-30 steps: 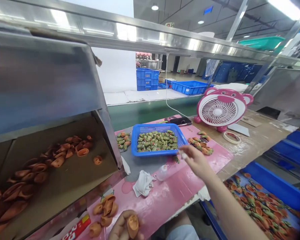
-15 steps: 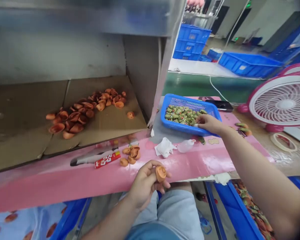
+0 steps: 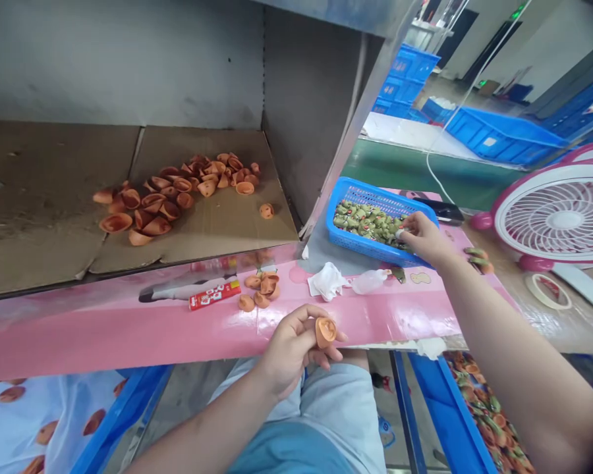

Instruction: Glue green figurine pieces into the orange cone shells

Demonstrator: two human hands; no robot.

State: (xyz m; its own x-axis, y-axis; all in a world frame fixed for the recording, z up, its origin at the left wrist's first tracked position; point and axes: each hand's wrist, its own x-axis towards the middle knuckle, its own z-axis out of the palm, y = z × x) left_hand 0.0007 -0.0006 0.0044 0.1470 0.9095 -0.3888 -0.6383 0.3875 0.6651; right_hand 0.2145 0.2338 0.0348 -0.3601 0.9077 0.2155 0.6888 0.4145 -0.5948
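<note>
My left hand [image 3: 296,345] is closed around a small hollow orange cup-shaped piece [image 3: 325,332], its opening facing up toward me, held over the table's front edge. My right hand [image 3: 425,238] reaches into the right part of a blue plastic basket [image 3: 370,248]. Small green pieces [image 3: 366,219] with red specks fill the bottom of this basket. The right fingers are pinched together among them, and a white covering shows on one finger. What lies between those fingertips is hidden.
Orange cup pieces [image 3: 153,204] lie on cardboard inside the booth at left. More orange pieces [image 3: 261,289], a red box [image 3: 214,294], a crumpled tissue [image 3: 327,282] and a clear squeeze bottle [image 3: 369,282] are on the pink mat. At right stand a fan [image 3: 563,217] and a tape roll [image 3: 548,291].
The view has shifted a little. My right hand stays in the basket, its fingers slightly nearer the right end. My left hand still holds the orange piece in much the same pose.
</note>
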